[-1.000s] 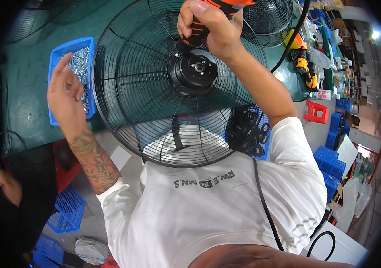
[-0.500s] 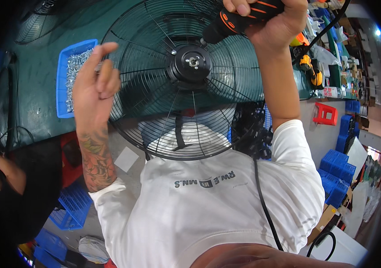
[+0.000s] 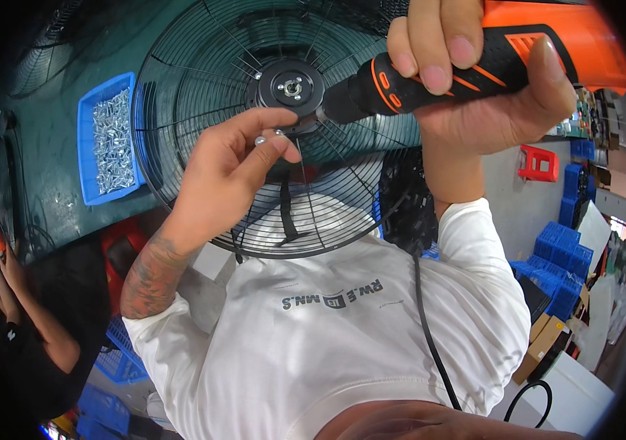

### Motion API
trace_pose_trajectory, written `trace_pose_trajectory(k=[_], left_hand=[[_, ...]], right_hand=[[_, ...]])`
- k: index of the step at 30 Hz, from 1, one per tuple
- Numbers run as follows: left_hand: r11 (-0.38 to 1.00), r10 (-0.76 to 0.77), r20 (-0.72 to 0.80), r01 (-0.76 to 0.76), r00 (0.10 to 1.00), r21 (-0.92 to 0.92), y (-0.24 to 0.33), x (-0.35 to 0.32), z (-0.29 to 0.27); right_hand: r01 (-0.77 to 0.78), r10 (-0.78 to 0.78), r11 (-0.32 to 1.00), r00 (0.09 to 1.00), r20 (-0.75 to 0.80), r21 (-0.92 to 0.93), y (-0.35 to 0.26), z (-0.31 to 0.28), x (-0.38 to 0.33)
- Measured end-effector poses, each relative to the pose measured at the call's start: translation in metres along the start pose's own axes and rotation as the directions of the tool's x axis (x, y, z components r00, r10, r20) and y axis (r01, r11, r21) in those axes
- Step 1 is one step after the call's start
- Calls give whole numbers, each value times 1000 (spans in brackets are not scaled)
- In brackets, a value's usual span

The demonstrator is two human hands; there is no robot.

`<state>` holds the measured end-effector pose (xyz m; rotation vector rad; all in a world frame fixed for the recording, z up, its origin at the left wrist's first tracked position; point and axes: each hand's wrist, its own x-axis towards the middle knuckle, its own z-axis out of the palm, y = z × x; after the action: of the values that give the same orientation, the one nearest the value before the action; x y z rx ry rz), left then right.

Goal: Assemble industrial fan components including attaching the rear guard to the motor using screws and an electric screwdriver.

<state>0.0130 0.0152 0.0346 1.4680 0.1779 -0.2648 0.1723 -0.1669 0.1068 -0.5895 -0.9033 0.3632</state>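
My right hand [image 3: 485,121] grips an orange-and-black power screwdriver [image 3: 368,88], its fingers wrapped round the body. The tool's tip reaches the lower right side of the dark round motor hub [image 3: 278,79] at the middle of a black wire fan guard [image 3: 311,224]. Just below the hub is my left hand [image 3: 218,172], fingers pinched together. Shiny screws [image 3: 260,140] show between its thumb and fingers; some of what it holds is hidden. The left forefinger's tip lies close to the hub's edge, and I cannot tell whether it touches.
A blue tray [image 3: 87,158] of silver screws stands left of the guard on the green table [image 3: 42,139]. At the far left a person's arm [image 3: 45,323] shows. A red stool [image 3: 539,163] and blue crates [image 3: 562,249] are on the right. A black cable [image 3: 428,323] crosses my shirt.
My left hand has moved from beside the screw tray to the hub, with screws in its fingers. The screwdriver has come lower and lies more level. The guard appears shifted left in view.
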Motion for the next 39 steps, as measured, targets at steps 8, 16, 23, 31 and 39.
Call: trace_pose_trajectory(k=[8,16,23,31,39], left_hand=[[874,312,-65,-259,948,410,-11,-7,9],[843,343,-72,-273,937,464,-7,-3,5],[699,456,-72,-307,887,646,-27,-6,-1],[814,525,-456,-267,719,516,-33,-17,-53],[833,470,-486,-187,737,521,-44,-16,-55]], right_hand=[[-142,135,989,976,170,29,2,4,2],[-213,199,973,970,139,91,10,10,-4],[-193,195,957,981,12,218,41,6,-27],[-233,246,924,969,5,-303,54,10,-26],[-250,270,800,962,-44,-545,83,18,-31]])
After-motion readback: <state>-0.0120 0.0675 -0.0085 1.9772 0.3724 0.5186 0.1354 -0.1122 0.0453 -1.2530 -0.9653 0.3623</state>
